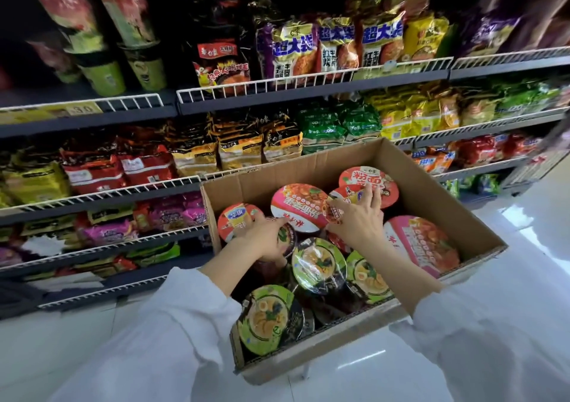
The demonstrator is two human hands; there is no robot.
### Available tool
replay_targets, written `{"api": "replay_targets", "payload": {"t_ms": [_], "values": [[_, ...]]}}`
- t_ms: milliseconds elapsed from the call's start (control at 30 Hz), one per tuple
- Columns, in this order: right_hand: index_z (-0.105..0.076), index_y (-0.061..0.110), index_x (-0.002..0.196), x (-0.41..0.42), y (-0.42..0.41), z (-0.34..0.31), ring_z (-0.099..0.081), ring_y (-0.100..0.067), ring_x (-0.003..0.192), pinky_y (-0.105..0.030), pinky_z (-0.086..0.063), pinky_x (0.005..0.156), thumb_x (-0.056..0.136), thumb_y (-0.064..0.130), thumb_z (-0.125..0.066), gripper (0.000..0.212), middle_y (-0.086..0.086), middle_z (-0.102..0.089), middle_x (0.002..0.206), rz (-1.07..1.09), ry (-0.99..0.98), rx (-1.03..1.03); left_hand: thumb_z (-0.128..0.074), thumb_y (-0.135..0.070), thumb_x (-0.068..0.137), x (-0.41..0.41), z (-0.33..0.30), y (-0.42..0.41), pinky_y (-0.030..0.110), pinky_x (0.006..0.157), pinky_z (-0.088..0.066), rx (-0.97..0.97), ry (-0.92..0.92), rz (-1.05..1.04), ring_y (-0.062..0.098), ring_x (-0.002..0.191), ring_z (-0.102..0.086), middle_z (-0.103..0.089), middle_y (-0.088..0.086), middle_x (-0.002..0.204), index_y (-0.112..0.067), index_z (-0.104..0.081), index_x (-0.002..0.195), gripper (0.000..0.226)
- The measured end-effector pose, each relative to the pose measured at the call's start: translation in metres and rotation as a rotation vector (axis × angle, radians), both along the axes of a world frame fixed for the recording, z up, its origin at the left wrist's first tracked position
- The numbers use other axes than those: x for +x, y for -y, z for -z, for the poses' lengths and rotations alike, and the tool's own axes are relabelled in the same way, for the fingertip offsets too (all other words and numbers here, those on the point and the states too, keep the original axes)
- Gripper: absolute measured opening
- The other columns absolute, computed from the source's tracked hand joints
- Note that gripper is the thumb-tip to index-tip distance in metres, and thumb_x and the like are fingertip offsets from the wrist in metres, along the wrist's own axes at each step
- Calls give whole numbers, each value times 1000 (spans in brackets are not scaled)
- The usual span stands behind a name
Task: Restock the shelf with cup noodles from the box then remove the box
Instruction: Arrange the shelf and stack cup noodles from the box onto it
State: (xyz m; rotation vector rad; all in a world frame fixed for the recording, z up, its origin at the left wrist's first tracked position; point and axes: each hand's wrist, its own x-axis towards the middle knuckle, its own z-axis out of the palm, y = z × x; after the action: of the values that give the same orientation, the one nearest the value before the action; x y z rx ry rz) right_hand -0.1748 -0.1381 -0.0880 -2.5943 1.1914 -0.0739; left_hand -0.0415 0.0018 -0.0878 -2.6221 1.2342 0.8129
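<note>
Dark metal shelving with white wire front rails ran from nine o'clock round to two o'clock, packed with noodle bags; tall green-and-red cups stood on the top tier at ten o'clock. The open brown cardboard box sat on the glossy white floor just in front of the shelving, presumably parked within reach of it. It was well filled with foil-lidded bowl noodles lying tilted and overlapping.

Largest lids were pink-and-red, at three o'clock in the box; green-lidded bowls crowded the six o'clock side.

The left hand, white-sleeved, curled its fingers over a dark-rimmed bowl, seemingly lifting it. The right hand lay with fingers spread on a small red-lidded cup; whether it gripped, I could not tell.

Restocking looked barely begun.
</note>
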Motion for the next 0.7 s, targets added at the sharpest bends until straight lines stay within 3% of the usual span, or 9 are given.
{"api": "replay_targets", "payload": {"t_ms": [133,233,333,500,633,700], "values": [[-32,23,142,-3,-3,-3,3,-51,140,-53,-12,114,77,49,-70,80,-37,-2,149,74,-18,-41,-66,-67,68,-5,-19,-3,54,109,-26,-119,122,-42,43,137,-16,-20,15,150,-39,-19,148,97],[-34,18,140,-4,-8,-12,-15,-49,132,-49,-26,108,69,53,-76,89,-31,-17,142,65,56,-15,-61,-70,70,-8,-37,2,50,106,-26,-219,251,-46,40,133,-24,-27,15,146,-39,-23,147,91],[-33,22,142,2,-16,-26,-14,-44,135,-47,-28,109,65,64,-72,97,-27,-15,145,9,133,-32,-59,-74,69,-11,-54,5,48,105,-27,-282,306,-36,38,131,-26,-28,13,145,-38,-23,147,93],[-38,26,140,13,-24,-52,-9,-39,140,-47,-28,109,74,49,-70,77,-21,-12,150,-18,305,95,-62,-70,70,-6,-71,-11,53,108,-26,-472,203,-164,35,136,-22,-27,9,148,-40,-29,144,86],[-46,32,134,25,-36,-73,-21,-34,139,-45,-33,107,72,56,-70,71,-16,-20,149,-51,464,239,-66,-57,75,12,-89,-42,50,112,-25,-790,78,-303,30,138,-22,-28,8,149,-35,-41,139,73],[-49,34,131,40,-48,-84,-27,-33,138,-42,-35,105,72,58,-70,67,-14,-23,148,-84,516,277,-68,-57,74,26,-98,-58,46,113,-24,-939,101,-335,25,138,-25,-34,8,145,-31,-52,132,65]]}}
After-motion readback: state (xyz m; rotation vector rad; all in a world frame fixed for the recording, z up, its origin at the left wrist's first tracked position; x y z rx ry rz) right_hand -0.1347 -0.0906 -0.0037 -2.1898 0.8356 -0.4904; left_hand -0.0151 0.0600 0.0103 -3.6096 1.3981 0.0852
